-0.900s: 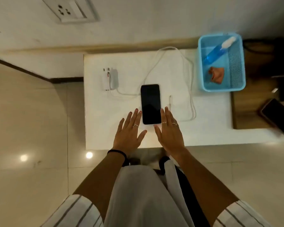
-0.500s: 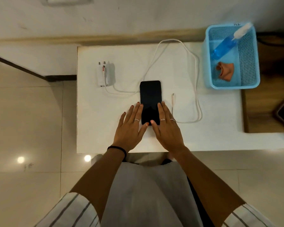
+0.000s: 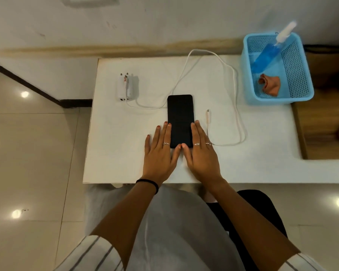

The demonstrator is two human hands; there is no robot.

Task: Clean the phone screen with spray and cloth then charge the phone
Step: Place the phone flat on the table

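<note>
The fingers of the left hand are lying flat and spread on the white tabletop, pressing along the left edge of the flat black rectangular phone, while the right hand is mirroring them along the right edge. Neither hand is gripping anything; both are open, palms down, the thumb tips nearly meeting at the phone's near end. To my eye they are bracketing the phone to square it up and keep it from sliding, not lifting it.

The phone is lying screen up near the middle of the tabletop, dark and unplugged. Just beside its right edge the loose plug end of the white charging cable is resting free, the cable looping away round the far side and back to the white wall adapter, which is lying on its side to the left, not in any socket.

Well apart at the far right corner, a light-blue perforated plastic basket is holding the blue spray bottle with a white nozzle, leaning against the basket's wall, and a crumpled rust-orange cloth. Both seem untouched, so I judge the cleaning is not yet begun.
</note>
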